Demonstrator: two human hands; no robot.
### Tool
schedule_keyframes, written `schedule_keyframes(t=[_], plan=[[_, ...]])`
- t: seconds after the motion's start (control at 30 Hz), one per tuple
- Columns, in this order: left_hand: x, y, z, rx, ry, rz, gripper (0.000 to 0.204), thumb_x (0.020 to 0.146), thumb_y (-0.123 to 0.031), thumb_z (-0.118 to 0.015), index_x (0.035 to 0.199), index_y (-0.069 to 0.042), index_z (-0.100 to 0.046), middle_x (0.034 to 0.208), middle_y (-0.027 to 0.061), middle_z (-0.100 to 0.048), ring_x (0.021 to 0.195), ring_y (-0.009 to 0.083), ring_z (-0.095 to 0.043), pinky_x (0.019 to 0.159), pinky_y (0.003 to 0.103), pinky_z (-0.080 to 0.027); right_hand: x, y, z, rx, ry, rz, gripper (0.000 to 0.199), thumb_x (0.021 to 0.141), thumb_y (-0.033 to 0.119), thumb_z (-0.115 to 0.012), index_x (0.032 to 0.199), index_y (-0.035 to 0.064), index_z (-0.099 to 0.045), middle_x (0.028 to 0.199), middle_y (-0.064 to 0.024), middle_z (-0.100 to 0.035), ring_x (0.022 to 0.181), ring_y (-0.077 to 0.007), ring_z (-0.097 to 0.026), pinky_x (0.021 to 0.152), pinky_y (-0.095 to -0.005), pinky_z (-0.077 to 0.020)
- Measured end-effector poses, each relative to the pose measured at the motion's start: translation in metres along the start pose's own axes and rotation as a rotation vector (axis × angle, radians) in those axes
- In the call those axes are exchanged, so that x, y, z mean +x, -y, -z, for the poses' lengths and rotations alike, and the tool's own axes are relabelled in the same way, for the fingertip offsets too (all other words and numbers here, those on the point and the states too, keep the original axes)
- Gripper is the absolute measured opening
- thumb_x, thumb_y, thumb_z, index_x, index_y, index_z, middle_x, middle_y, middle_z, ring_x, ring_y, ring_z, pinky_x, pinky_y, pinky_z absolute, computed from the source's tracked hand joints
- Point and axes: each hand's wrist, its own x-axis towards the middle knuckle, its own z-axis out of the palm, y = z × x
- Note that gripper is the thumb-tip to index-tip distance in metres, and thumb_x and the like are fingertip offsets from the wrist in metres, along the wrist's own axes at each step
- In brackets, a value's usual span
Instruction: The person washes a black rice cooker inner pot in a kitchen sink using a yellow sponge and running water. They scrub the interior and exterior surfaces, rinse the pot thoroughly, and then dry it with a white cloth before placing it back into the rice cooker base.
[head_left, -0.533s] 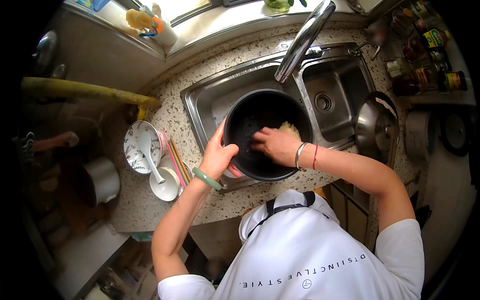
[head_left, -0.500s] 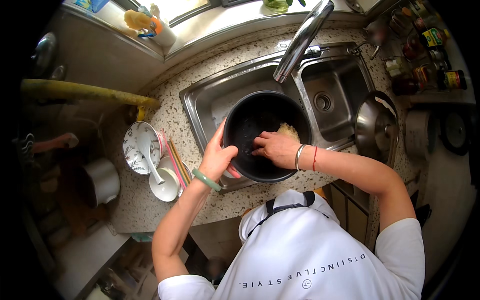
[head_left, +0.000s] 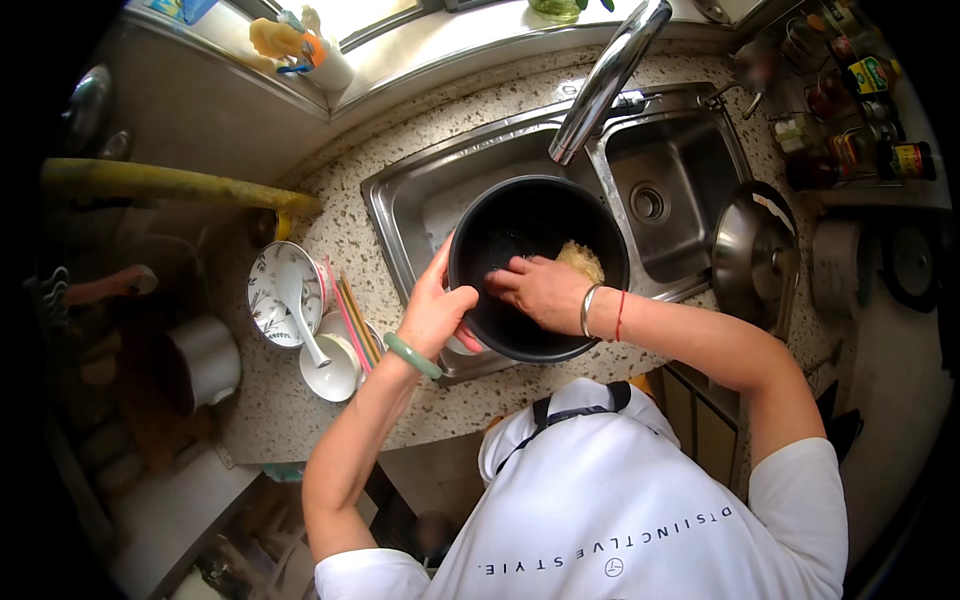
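Note:
A deep black round pot (head_left: pixel 535 215) is tilted over the left basin of the steel sink (head_left: pixel 435 215). My left hand (head_left: pixel 435 310), with a green bangle at its wrist, is closed on the pot's left rim, thumb toward the inside. Inside the pot is my right hand (head_left: pixel 545 293), its fingers stretched toward the left wall and slightly blurred. I see nothing gripped between them; the underside of the palm is hidden. A pale yellow, rough-textured clump (head_left: pixel 580 262) lies in the pot right beside the back of this hand; I cannot make out what it is.
A chrome faucet (head_left: pixel 610 85) arches above the pot. Left on the speckled counter (head_left: pixel 400 425) stand a patterned bowl (head_left: pixel 265 295) with a white spoon (head_left: pixel 295 300), a small white bowl (head_left: pixel 332 378) and several chopsticks (head_left: pixel 358 320). A metal lid (head_left: pixel 755 250) leans right of the sink.
My right hand has slid left inside the pot, its fingers straighter. The pot has shifted slightly, and the pale clump shows a little more. My left hand keeps its hold.

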Motion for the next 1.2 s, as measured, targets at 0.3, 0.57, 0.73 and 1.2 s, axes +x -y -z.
schedule_keyframes(t=[0.3, 0.57, 0.73, 1.2], plan=[[0.003, -0.001, 0.004, 0.021, 0.026, -0.003, 0.085, 0.073, 0.007, -0.045, 0.153, -0.016, -0.023, 0.117, 0.0090, -0.059, 0.062, 0.0157, -0.064, 0.037, 0.026, -0.053, -0.004, -0.005, -0.004, 0.059, -0.027, 0.008, 0.036, 0.085, 0.013, -0.051, 0.120, 0.0095, -0.063, 0.124, -0.0034, -0.049, 0.107, -0.0232, -0.052, 0.091, -0.0355, -0.0468], [0.001, 0.000, 0.003, 0.040, 0.000, -0.046, 0.077, 0.073, 0.006, -0.047, 0.147, -0.012, -0.033, 0.105, 0.0058, -0.060, 0.063, 0.0136, -0.064, 0.037, 0.026, -0.053, -0.009, -0.006, -0.006, 0.056, 0.106, 0.046, 0.037, 0.085, 0.015, -0.054, 0.121, 0.0126, -0.063, 0.122, -0.0007, -0.051, 0.108, -0.0219, -0.052, 0.089, -0.0350, -0.0475], [0.003, 0.001, 0.006, 0.028, 0.010, -0.002, 0.079, 0.073, 0.006, -0.047, 0.148, -0.012, -0.032, 0.105, 0.0064, -0.061, 0.063, 0.0140, -0.064, 0.037, 0.025, -0.053, 0.000, -0.008, 0.003, 0.018, 0.024, 0.001, 0.038, 0.084, 0.015, -0.055, 0.120, 0.0134, -0.064, 0.120, -0.0019, -0.051, 0.108, -0.0217, -0.052, 0.090, -0.0342, -0.0470], [0.003, 0.009, 0.006, 0.010, -0.013, 0.031, 0.079, 0.073, 0.005, -0.046, 0.149, -0.012, -0.032, 0.101, 0.0064, -0.062, 0.060, 0.0133, -0.064, 0.037, 0.025, -0.053, -0.007, -0.009, 0.007, 0.043, 0.199, 0.050, 0.032, 0.081, 0.015, -0.056, 0.111, 0.0139, -0.068, 0.117, -0.0005, -0.057, 0.110, -0.0194, -0.052, 0.094, -0.0365, -0.0431]])
